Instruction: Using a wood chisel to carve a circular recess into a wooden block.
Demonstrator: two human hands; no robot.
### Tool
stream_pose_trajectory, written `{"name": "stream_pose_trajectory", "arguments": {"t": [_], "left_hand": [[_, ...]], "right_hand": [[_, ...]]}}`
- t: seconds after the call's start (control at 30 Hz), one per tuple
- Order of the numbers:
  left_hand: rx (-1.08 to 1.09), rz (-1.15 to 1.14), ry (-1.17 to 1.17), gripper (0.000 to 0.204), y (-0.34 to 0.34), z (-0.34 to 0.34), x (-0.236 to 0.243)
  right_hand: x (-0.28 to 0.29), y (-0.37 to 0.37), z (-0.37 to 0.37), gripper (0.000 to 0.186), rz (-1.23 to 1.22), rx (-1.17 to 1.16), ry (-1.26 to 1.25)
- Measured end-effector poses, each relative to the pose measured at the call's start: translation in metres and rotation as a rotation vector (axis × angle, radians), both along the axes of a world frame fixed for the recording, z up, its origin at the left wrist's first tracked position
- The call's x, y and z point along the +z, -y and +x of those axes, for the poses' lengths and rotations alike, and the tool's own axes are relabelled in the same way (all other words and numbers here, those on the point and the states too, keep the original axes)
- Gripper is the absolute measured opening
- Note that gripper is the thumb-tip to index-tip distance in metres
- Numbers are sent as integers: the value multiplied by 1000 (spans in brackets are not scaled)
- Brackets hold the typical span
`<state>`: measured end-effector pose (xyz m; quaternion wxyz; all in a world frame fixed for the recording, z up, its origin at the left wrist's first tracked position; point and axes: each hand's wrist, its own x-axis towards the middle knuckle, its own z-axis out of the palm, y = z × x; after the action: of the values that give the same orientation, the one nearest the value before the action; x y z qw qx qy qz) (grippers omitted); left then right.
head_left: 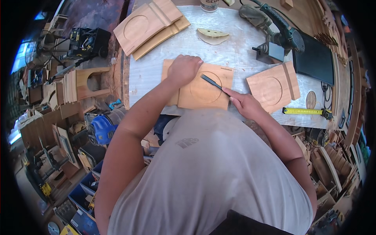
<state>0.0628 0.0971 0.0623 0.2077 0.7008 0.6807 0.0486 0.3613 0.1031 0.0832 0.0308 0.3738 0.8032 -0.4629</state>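
Left hand (185, 71): I see it laid palm-down over the left part of the board; its underside is hidden from me, so I cannot tell how far the fingers are open.
Right hand (247, 106): closed around the chisel (212, 82), near the board's right edge.
Chisel tip: pointing up and left, inside the circle outline; I can't tell whether it touches the wood.
Grooved board (204, 95): flat on the table (239, 51), directly in front of the person, between both hands.
Second board (267, 89): on my right, also with a circle and groove.
Tape measure (309, 111): partly drawn out, near the table's front edge.
Stacked boards (137, 27): top left.
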Motion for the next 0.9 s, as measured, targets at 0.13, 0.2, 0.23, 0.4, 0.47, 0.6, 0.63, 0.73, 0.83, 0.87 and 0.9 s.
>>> {"name": "stream_pose_trajectory", "arguments": {"t": [0.13, 0.2, 0.23, 0.4, 0.47, 0.6, 0.63, 0.73, 0.83, 0.87, 0.9], "left_hand": [[-8, 105, 30, 33, 3, -4, -13], [-27, 46, -3, 33, 1, -3, -7], [-29, 47, -2, 33, 1, -3, -5], [-11, 116, 22, 32, 4, -5, -12], [-19, 102, 26, 32, 2, -5, -10], [-14, 116, 51, 31, 3, -5, -10], [-10, 115, 51, 31, 4, -5, -13], [-49, 222, 20, 29, 5, -6, -20], [-30, 233, 68, 29, 5, -6, -21], [-41, 215, 37, 29, 4, -7, -20], [-52, 196, 6, 29, 4, -7, -20]], "right_hand": [[7, -4, -6, 43, -11, 19, 7], [9, -3, -7, 43, -46, 22, 80], [4, -4, -6, 43, -19, 19, 40], [-1, -7, -5, 42, 0, 56, 31], [0, -8, -8, 43, -2, 37, -8], [-7, -9, -5, 43, 61, 47, -139], [5, -12, -14, 43, -1, 53, -49], [0, -8, -8, 42, 0, 64, -55], [-1, -10, -7, 42, 19, 64, -79], [3, -10, -9, 42, -27, 64, -6], [3, -9, -10, 42, -27, 67, -2]]}}
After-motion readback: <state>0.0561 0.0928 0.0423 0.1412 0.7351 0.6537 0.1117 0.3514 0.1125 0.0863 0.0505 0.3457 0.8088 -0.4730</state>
